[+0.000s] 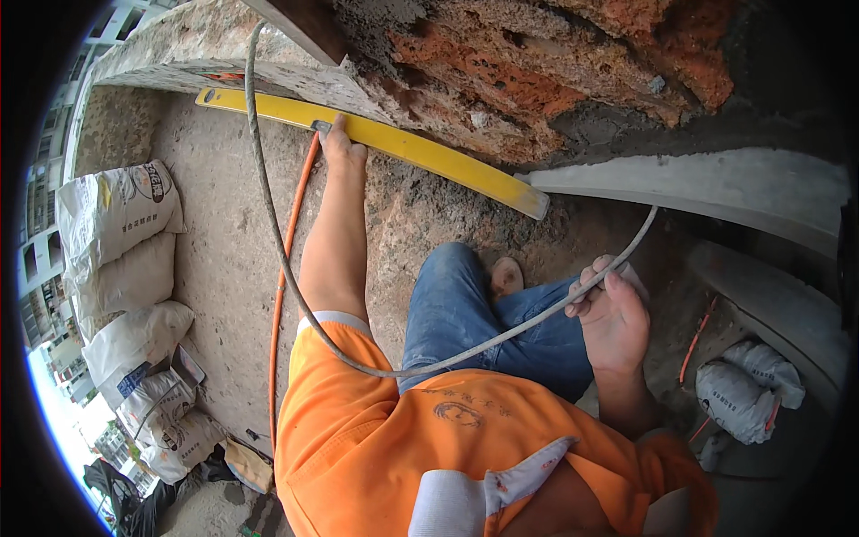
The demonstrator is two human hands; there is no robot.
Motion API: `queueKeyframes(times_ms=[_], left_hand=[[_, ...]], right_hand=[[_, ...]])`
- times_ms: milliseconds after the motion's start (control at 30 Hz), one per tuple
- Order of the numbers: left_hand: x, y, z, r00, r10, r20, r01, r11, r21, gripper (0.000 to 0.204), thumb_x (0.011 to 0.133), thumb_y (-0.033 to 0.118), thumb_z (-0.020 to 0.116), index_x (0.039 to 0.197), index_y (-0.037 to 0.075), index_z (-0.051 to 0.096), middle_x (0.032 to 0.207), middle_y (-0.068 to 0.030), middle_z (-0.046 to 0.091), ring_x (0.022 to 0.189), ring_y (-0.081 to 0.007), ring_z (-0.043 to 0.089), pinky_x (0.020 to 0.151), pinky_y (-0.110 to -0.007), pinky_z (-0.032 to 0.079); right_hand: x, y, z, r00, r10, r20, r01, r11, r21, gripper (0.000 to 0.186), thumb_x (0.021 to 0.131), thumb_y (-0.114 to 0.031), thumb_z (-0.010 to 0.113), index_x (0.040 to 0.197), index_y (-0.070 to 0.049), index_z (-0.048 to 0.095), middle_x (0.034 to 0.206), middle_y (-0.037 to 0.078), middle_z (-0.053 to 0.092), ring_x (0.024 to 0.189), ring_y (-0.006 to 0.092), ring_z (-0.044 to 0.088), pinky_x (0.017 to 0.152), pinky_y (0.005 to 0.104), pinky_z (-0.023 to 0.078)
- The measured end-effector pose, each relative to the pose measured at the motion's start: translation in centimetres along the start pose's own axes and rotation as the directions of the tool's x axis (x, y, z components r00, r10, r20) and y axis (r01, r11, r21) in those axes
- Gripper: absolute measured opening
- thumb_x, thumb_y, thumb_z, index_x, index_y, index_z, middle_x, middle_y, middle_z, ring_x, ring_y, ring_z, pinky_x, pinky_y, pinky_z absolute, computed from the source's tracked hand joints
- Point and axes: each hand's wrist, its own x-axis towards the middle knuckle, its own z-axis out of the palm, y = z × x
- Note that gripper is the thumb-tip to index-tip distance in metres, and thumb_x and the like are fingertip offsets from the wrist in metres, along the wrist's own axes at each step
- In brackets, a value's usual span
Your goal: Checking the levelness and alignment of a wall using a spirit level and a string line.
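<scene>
My left hand [340, 148] is closed on the middle of a long yellow spirit level [420, 152], with the arm stretched forward. The level lies along the foot of the rough wall, and its far right end meets a grey straight bar [680, 179]. To the right, my right hand [613, 313] is raised with its fingers curled at a grey cable [501, 338]. This cable hangs in a wide loop across my front, from the upper left to the bar. Something pale shows behind the right fingers, too hidden to name.
An orange hose [291, 233] runs beside my left arm. Several white sacks [125, 215] are stacked at the left edge, with buildings beyond. More white bags [738, 394] lie at the right. Broken red brick and mortar [555, 63] stick out of the wall ahead.
</scene>
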Motion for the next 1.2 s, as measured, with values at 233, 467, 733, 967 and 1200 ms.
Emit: queueKeyframes(times_ms=[233, 467, 733, 967, 1200], left_hand=[[1.5, -1.0, -1.1, 0.997, -0.073, -0.01, 0.074, 0.997, 0.032, 0.034, 0.089, 0.0, 0.048, 0.122, 0.007, 0.045, 0.117, -0.01, 0.054, 0.104, -0.0275, 0.055, 0.09, -0.044, 0.047], [2.8, -0.1, -1.5, 0.994, -0.113, -0.002, 0.113, 0.993, 0.037, 0.031, 0.093, 0.012, 0.046, 0.122, 0.003, 0.046, 0.12, -0.0121, 0.053, 0.108, -0.0285, 0.052, 0.097, -0.045, 0.041], [2.1, -0.8, -1.2, 0.994, -0.103, 0.025, 0.102, 0.994, 0.04, 0.031, 0.094, 0.015, 0.044, 0.123, 0.002, 0.045, 0.122, -0.0127, 0.051, 0.113, -0.0291, 0.049, 0.1, -0.046, 0.038], [1.0, 0.0, -1.0, 1.0, 0.008, 0.025, -0.008, 1.0, -0.01, 0.039, 0.088, -0.003, 0.046, 0.124, 0.008, 0.042, 0.116, -0.0107, 0.053, 0.103, -0.0283, 0.054, 0.09, -0.045, 0.046], [-1.7, 0.2, 1.2, 1.0, 0.016, -0.009, -0.017, 0.998, -0.067, 0.039, 0.088, -0.003, 0.045, 0.124, 0.009, 0.042, 0.116, -0.0104, 0.054, 0.103, -0.0293, 0.055, 0.088, -0.045, 0.047]], right_hand=[[-0.1, 0.0, -0.2, 1.0, 0.013, -0.019, -0.013, 0.999, 0.029, 0.019, 0.089, -0.013, 0.047, 0.101, 0.001, 0.052, 0.089, 0.012, 0.058, 0.073, 0.0229, 0.061, 0.065, 0.0339, 0.054], [-0.2, -0.2, -0.4, 0.998, 0.036, 0.058, -0.035, 0.999, -0.028, 0.022, 0.091, -0.016, 0.046, 0.105, -0.001, 0.05, 0.09, 0.012, 0.057, 0.081, 0.0226, 0.059, 0.067, 0.0347, 0.051], [-0.1, -0.3, 0.0, 1.0, 0.026, 0.003, -0.026, 0.999, -0.024, 0.019, 0.089, -0.013, 0.048, 0.102, 0.001, 0.051, 0.087, 0.012, 0.058, 0.076, 0.022, 0.06, 0.065, 0.0336, 0.053], [-0.2, 0.0, 0.4, 1.0, 0.024, 0.016, -0.024, 1.0, 0.012, 0.018, 0.089, -0.013, 0.047, 0.1, 0.001, 0.052, 0.087, 0.012, 0.058, 0.072, 0.0226, 0.061, 0.064, 0.0336, 0.053], [-0.4, -0.1, 0.3, 1.0, 0.009, -0.007, -0.009, 1.0, -0.001, 0.019, 0.09, -0.013, 0.046, 0.103, -0.001, 0.052, 0.085, 0.01, 0.056, 0.073, 0.0209, 0.059, 0.064, 0.0322, 0.052]])
